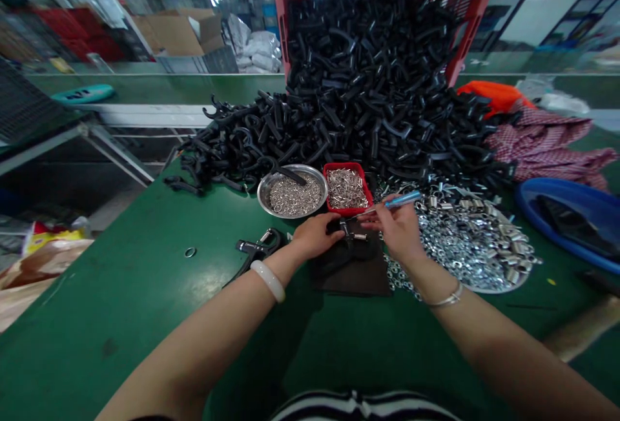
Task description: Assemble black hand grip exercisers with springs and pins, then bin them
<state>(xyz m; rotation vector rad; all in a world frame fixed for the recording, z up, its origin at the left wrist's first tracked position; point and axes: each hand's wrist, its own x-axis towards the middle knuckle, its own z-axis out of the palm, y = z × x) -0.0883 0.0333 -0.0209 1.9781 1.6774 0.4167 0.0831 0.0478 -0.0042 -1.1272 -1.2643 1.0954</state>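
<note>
My left hand [317, 235] is closed on a black hand grip strengthener [346, 254], a curved plastic piece with a small metal spring, pressing it to a dark mat [356, 282]. In my right hand [398, 230] is a thin screwdriver [405, 199] with a blue handle. Its shaft points left to the strengthener near my left fingertips; whether the tip touches is too small to tell. Left of my left hand lies another black strengthener [256, 246] with a spring. Just beyond my hands stand a steel bowl [261, 200] of tiny metal parts and a red tray [330, 168] of metal pins.
Black plastic handles [358, 98] heap out of a red crate [281, 27] across the far table. Right of my hand, springs and nuts [460, 240] spread over a plate. Farther right are a blue basin [527, 198] and checked cloth [547, 143]. A metal ring [190, 252] lies left.
</note>
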